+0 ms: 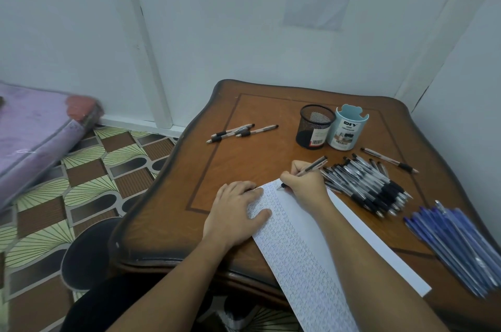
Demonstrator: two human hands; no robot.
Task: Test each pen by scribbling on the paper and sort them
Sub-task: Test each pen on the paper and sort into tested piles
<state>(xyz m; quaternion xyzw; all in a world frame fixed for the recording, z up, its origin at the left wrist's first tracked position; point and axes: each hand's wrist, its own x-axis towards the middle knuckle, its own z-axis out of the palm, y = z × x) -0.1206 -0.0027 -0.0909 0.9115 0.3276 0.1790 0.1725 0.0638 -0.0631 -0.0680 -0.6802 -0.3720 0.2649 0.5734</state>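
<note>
- Three pens (pixel 241 131) are seen set apart at the worktop's (pixel 257 158) eleven o'clock.
- The paper (pixel 298 250) is held flat under the left hand (pixel 235 212), fingers straight and spread.
- A pen (pixel 314 166) is pinched in the right hand (pixel 306 188), its tip met with the sheet's twelve o'clock edge; short, light strokes on unmarked paper are judged best.
- A heap of black-grip pens (pixel 366 185) is left at three o'clock.
</note>
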